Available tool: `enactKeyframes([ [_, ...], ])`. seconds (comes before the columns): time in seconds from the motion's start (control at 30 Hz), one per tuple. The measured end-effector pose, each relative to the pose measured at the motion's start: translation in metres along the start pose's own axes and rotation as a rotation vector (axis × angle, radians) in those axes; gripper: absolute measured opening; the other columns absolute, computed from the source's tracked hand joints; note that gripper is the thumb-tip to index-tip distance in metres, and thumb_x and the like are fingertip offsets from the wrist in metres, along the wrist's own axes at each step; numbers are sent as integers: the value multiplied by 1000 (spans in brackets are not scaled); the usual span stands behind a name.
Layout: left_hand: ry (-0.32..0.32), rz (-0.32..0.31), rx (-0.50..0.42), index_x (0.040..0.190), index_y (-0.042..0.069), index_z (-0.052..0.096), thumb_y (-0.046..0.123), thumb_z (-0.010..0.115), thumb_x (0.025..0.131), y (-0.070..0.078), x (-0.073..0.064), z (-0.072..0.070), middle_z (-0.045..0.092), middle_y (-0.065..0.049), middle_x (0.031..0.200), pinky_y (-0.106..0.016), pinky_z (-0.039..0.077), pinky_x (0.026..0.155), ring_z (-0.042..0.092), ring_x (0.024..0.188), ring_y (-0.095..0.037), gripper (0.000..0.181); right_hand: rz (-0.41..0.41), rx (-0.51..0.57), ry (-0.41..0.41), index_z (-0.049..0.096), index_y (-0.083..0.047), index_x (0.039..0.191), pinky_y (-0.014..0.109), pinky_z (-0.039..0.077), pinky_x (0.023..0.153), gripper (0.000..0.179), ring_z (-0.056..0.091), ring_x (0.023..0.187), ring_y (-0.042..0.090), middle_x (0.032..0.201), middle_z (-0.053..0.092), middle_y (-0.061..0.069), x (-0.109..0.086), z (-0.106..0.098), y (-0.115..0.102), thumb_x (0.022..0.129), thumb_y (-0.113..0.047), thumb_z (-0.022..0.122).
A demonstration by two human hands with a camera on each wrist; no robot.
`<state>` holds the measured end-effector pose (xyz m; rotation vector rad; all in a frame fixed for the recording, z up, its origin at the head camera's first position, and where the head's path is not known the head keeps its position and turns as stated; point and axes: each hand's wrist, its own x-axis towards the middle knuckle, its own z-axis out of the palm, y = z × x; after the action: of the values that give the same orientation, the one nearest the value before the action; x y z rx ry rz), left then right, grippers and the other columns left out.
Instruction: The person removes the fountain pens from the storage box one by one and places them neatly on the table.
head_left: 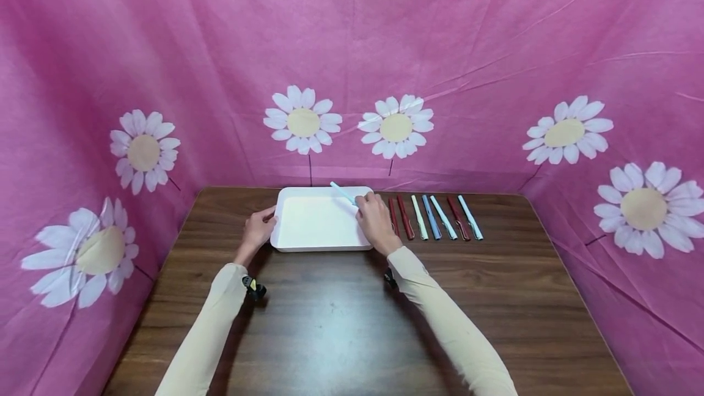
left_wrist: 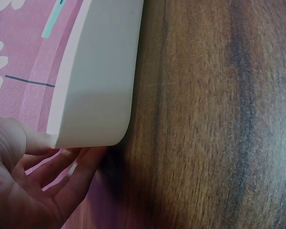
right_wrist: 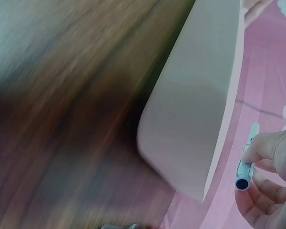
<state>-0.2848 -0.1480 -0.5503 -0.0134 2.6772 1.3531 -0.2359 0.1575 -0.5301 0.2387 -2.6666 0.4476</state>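
Note:
A white rectangular tray (head_left: 319, 225) lies near the back of the wooden table. At its left end my left hand (head_left: 257, 229) grips the wall, the thumb at the rim and the fingers against the outside, as the left wrist view shows on the tray wall (left_wrist: 97, 81). My right hand (head_left: 376, 220) pinches a light blue pen (head_left: 342, 192) between thumb and fingers over the tray's right end. In the right wrist view the pen (right_wrist: 246, 164) shows its dark round end towards the camera, just beyond the tray rim.
Right of the tray, several pens with clips lie in a row: dark red (head_left: 405, 217), pale green (head_left: 419, 217), blue (head_left: 431, 217) and light blue (head_left: 470, 217) among them. A pink flowered cloth (head_left: 352, 47) hangs behind the table (head_left: 330, 310) and along both sides.

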Motion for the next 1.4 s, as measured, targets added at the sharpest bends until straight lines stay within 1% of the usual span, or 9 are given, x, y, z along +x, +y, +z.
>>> enactKeyframes([
  [0.13,1,-9,-4,149,6,56,16,56,106,-1,-1,1,55,-22,150,-54,45,113,54,135,-42,44,21,14,52,74,1,111,47,58,69,24,62,87,35,95,65,20,-5,-6,17,87,5,71],
  [0.23,8,-5,-2,149,6,56,16,56,106,-1,-2,0,55,-22,149,-54,45,113,54,135,-42,44,29,22,89,74,3,112,49,59,71,25,63,89,37,97,66,21,-7,-13,31,87,6,71],
  [0.4,2,-2,-5,150,7,56,16,56,106,1,-2,0,57,-22,148,-54,46,111,56,132,-42,44,61,47,126,73,6,113,51,59,75,26,63,92,40,100,67,24,-9,-26,51,87,8,71],
  [0.53,-4,-3,-7,150,8,57,17,56,106,1,-1,-1,56,-22,149,-53,48,111,57,132,-41,44,107,37,130,73,5,116,54,58,78,29,62,94,42,102,67,24,-13,-34,67,88,5,71],
  [0.77,-1,13,-4,149,8,57,17,56,106,0,-1,-1,56,-22,149,-53,48,110,57,132,-42,44,154,71,199,73,7,118,57,56,78,31,61,93,45,102,67,26,-27,-46,97,86,5,73],
  [0.97,-8,11,-9,150,7,56,17,56,106,0,0,-1,55,-23,150,-53,49,110,57,132,-41,44,233,73,262,72,9,117,62,53,78,32,60,94,50,103,66,30,-42,-59,126,86,5,70],
  [1.07,-6,14,-12,150,7,56,17,56,106,0,1,-2,54,-23,151,-54,46,112,54,135,-42,44,282,70,270,71,9,118,64,51,78,32,59,95,52,104,64,32,-50,-66,140,86,5,69],
  [1.23,-5,15,5,149,6,57,17,56,106,0,1,-1,53,-24,150,-55,45,113,52,137,-43,44,372,73,259,70,8,119,67,48,80,32,58,98,54,106,64,32,-63,-74,160,87,3,67],
  [1.4,1,3,3,148,7,58,17,57,105,-1,1,-1,55,-23,150,-54,46,112,53,135,-42,44,418,60,270,70,8,118,68,47,81,32,58,98,55,106,64,32,-74,-79,175,86,5,66],
])
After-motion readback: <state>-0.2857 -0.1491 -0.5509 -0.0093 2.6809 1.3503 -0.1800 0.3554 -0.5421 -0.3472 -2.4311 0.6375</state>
